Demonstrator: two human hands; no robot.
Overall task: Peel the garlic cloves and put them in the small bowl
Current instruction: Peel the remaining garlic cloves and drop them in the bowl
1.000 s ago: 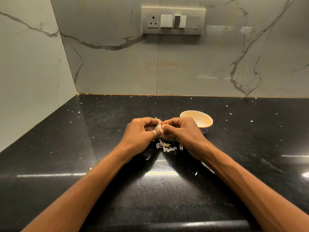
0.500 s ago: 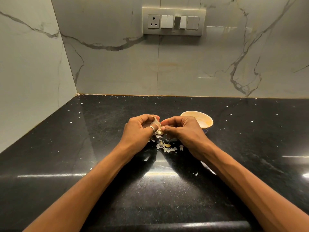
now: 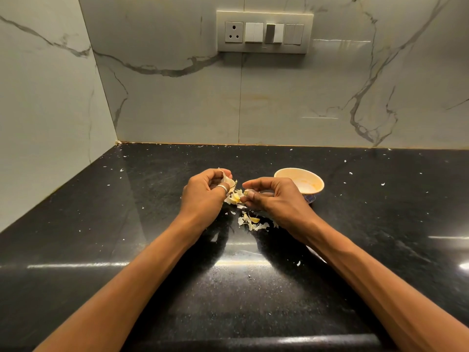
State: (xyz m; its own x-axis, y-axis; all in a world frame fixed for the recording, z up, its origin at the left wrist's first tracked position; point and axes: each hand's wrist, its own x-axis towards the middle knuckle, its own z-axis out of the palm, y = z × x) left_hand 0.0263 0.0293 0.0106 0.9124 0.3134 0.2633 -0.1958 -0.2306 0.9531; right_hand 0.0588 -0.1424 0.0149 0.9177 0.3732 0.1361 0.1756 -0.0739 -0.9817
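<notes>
Over the black surface [image 3: 152, 199], near its middle, you hold your two hands close together but not touching. Your left hand [image 3: 203, 196] has its fingers curled around a garlic clove [image 3: 226, 181], which sits between the thumb and the fingertips, raised a little above the surface; a silver ring [image 3: 222, 187] is on one finger of this hand. Loose pale skin hangs from the lower side of the clove. Your right hand [image 3: 276, 199] pinches a small scrap of skin [image 3: 246, 192] between the thumb and the forefinger, and the other fingers are bent under the palm.

Below and between the hands, a little heap of peels [image 3: 251, 222] lies on the surface (one yellowish piece is among them; I cannot tell if it is skin or garlic). More white flakes are scattered widely over the black stone.

Just behind your right hand stands the small bowl [image 3: 302, 182], upright, its lower part hidden by the knuckles. Its inside looks pale orange, and whether any clove lies there I cannot tell.

On the marble wall [image 3: 177, 110] behind, a switch panel [image 3: 265, 31] with one socket is mounted.
</notes>
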